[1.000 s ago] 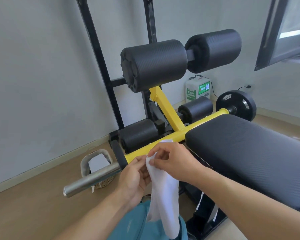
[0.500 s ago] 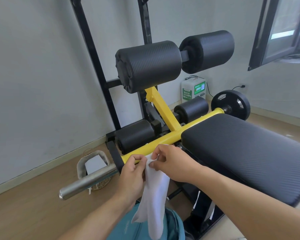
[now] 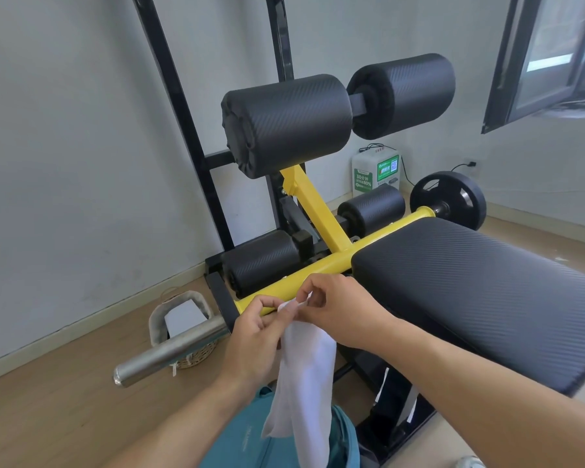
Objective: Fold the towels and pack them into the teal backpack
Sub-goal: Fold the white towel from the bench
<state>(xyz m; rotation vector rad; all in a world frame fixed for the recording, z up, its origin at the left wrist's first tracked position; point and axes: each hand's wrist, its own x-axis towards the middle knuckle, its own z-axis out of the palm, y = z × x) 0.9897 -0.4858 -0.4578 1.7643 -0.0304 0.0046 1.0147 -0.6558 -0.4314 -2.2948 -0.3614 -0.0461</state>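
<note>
White towel [image 3: 306, 373] pinched at its top edge by left hand [image 3: 254, 336] and right hand [image 3: 338, 312], hanging down over teal backpack [image 3: 250, 437] with small unreadable print, yellow-framed black padded bench [image 3: 470, 292] behind, white-green box [image 3: 375, 172] reading "30" and "80%".

Both hands [image 3: 250, 336] [image 3: 338, 309] pinching white towel [image 3: 306, 376] top, hanging over teal backpack [image 3: 250, 440]

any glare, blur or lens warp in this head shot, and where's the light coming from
Head view: daylight enters from the window at upper right; a bright sheen lies on the steel bar; wide-angle warp bows the black uprights; the white towel looks nearly blown out; both hands, left hand and right hand, look sharp, without motion blur.
</note>
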